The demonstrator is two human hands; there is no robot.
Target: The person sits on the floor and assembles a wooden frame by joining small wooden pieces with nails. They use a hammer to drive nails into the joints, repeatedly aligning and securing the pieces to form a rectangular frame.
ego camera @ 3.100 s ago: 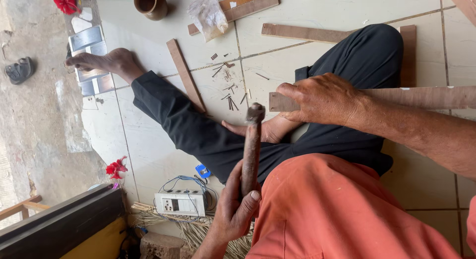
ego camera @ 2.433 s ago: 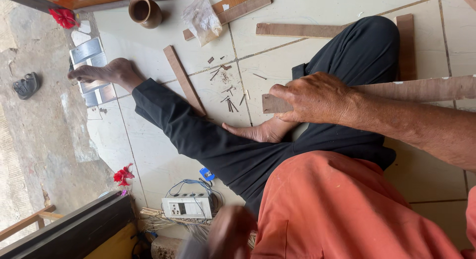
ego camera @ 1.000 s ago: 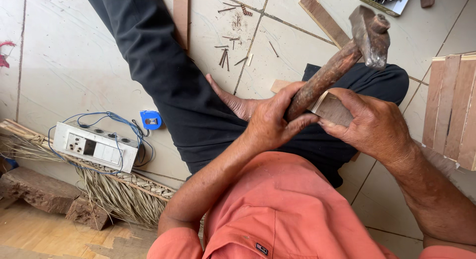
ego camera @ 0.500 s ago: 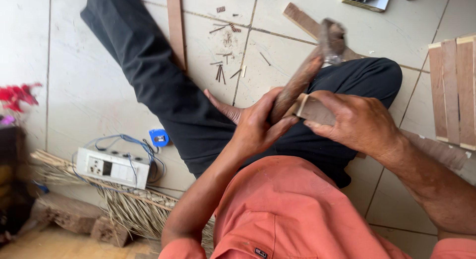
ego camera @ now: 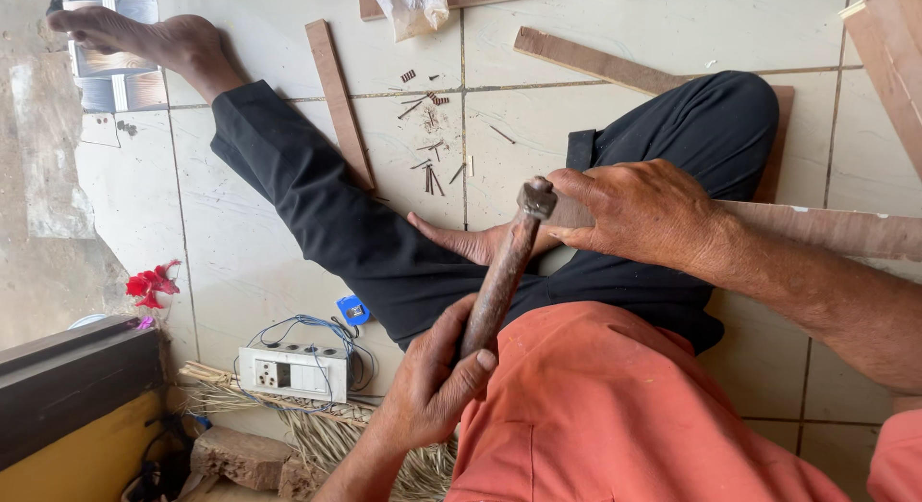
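Two hands work over a tiled floor. Right hand lies curled over a wooden plank resting across the lap, pinning it. Left hand is wrapped tightly around a hammer, its head touching the plank's end. Small nails lie scattered beyond.

Rusty hammer tilted, head down on brown wooden strip.

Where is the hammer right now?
In the head view the hammer sits mid-frame, its handle held in the left hand above the orange shirt, its head touching the wooden strip that the right hand steadies on the black-trousered leg.
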